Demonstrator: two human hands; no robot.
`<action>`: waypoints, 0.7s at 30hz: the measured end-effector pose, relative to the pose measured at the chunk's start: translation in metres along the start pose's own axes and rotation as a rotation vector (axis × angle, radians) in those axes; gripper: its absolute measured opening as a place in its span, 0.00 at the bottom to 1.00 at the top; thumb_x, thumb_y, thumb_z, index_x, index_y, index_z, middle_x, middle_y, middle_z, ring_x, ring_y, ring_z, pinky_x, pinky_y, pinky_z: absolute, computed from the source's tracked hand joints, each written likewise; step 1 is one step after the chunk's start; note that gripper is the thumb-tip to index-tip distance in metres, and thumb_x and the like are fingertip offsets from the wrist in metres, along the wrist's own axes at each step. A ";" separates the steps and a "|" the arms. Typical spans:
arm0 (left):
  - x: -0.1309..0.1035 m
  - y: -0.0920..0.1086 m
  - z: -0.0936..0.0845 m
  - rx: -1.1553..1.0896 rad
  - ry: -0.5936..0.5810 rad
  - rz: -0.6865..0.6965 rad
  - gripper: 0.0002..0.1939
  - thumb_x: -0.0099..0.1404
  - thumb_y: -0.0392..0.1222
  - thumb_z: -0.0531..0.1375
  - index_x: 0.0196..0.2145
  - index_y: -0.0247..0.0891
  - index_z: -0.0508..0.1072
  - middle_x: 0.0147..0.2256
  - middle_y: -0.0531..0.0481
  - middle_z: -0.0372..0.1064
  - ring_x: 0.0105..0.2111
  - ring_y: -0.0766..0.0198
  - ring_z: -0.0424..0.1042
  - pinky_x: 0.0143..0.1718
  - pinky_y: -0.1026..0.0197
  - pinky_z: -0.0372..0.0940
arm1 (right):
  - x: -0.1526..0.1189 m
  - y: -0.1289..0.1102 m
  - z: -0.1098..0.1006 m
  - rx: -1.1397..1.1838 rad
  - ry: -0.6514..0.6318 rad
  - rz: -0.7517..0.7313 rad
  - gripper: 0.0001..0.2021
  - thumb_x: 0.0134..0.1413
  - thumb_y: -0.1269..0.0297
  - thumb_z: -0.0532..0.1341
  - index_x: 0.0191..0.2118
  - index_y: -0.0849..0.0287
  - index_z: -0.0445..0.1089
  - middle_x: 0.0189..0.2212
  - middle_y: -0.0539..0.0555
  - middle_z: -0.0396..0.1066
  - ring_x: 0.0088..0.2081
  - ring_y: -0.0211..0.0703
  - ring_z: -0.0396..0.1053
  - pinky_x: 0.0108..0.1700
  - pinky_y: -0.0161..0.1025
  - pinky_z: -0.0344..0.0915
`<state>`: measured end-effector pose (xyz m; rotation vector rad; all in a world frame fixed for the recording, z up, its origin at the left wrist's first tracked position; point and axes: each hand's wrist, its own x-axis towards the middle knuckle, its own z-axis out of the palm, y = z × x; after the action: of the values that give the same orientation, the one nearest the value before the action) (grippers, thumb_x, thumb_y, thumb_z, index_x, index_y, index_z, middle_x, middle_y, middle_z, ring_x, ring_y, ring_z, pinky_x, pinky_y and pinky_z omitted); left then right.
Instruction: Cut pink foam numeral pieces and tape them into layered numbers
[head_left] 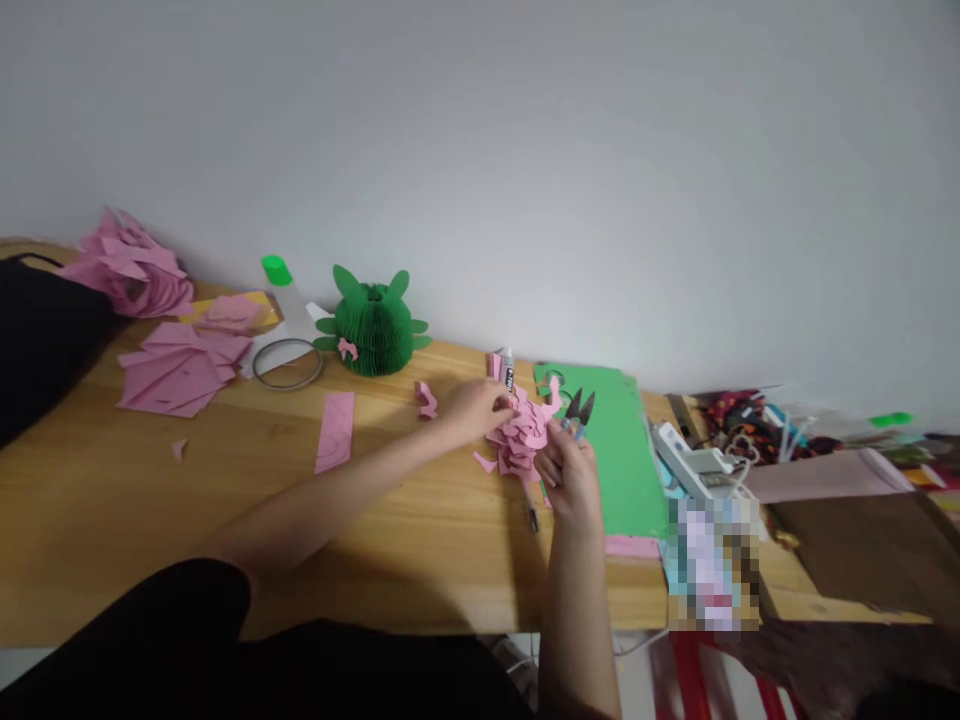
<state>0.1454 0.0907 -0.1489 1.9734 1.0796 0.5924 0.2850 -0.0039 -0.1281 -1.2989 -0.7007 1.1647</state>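
Bent fingers of my left hand (480,408) close at the left edge of a heap of cut pink paper pieces (523,432) and seem to pinch one of them. My right hand (571,468) is curled at the heap's right side, around the blue handles of a pair of scissors (581,406). The dark blades point away from me, slightly apart, over a green sheet (619,450). A curled pink strip stands up between the heap and the blades. Behind the heap lies a glue tube (508,370), and a pen (533,518) sticks out in front.
A green honeycomb paper ball (373,335) with leaf shapes stands near the wall. Left of it are a tape ring (288,364), a green-capped bottle (289,295) and folded pink paper (184,370). A power strip (681,460) and clutter lie right of the green sheet.
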 end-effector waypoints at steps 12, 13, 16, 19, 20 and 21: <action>-0.074 -0.074 -0.067 0.097 0.249 0.000 0.10 0.64 0.35 0.57 0.35 0.38 0.79 0.37 0.46 0.76 0.39 0.59 0.74 0.43 0.59 0.65 | 0.031 0.054 0.076 -0.269 -0.246 0.255 0.14 0.41 0.60 0.70 0.22 0.57 0.63 0.08 0.39 0.53 0.10 0.28 0.45 0.12 0.30 0.38; -0.074 -0.075 -0.064 0.099 0.238 0.019 0.10 0.65 0.35 0.57 0.34 0.39 0.79 0.37 0.46 0.77 0.40 0.58 0.74 0.44 0.58 0.65 | 0.032 0.057 0.077 -0.279 -0.257 0.263 0.14 0.41 0.59 0.70 0.22 0.57 0.64 0.08 0.39 0.52 0.10 0.28 0.45 0.12 0.30 0.38; -0.071 -0.077 -0.057 0.113 0.206 0.071 0.09 0.64 0.33 0.59 0.34 0.40 0.80 0.39 0.46 0.78 0.42 0.57 0.74 0.47 0.55 0.65 | 0.033 0.061 0.077 -0.303 -0.276 0.278 0.15 0.42 0.56 0.69 0.23 0.57 0.64 0.07 0.38 0.52 0.10 0.28 0.44 0.12 0.31 0.38; -0.069 -0.079 -0.054 0.145 0.183 0.110 0.07 0.62 0.33 0.62 0.33 0.40 0.80 0.40 0.45 0.79 0.43 0.55 0.74 0.47 0.53 0.64 | 0.033 0.063 0.078 -0.329 -0.272 0.282 0.14 0.40 0.55 0.69 0.24 0.57 0.65 0.08 0.38 0.52 0.11 0.28 0.44 0.13 0.31 0.38; -0.069 -0.080 -0.053 0.158 0.179 0.121 0.07 0.62 0.33 0.62 0.33 0.40 0.81 0.40 0.45 0.79 0.43 0.54 0.74 0.47 0.52 0.63 | 0.033 0.064 0.079 -0.337 -0.265 0.278 0.14 0.40 0.56 0.69 0.24 0.58 0.66 0.08 0.38 0.53 0.11 0.29 0.45 0.13 0.31 0.39; -0.069 -0.081 -0.053 0.173 0.179 0.131 0.07 0.62 0.34 0.62 0.32 0.41 0.81 0.40 0.45 0.79 0.43 0.53 0.73 0.47 0.52 0.62 | 0.033 0.065 0.079 -0.344 -0.257 0.272 0.13 0.40 0.56 0.68 0.24 0.58 0.66 0.09 0.38 0.53 0.11 0.29 0.45 0.14 0.31 0.40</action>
<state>0.0333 0.0802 -0.1869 2.1864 1.1482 0.7811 0.2065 0.0473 -0.1816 -1.5841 -0.9652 1.4963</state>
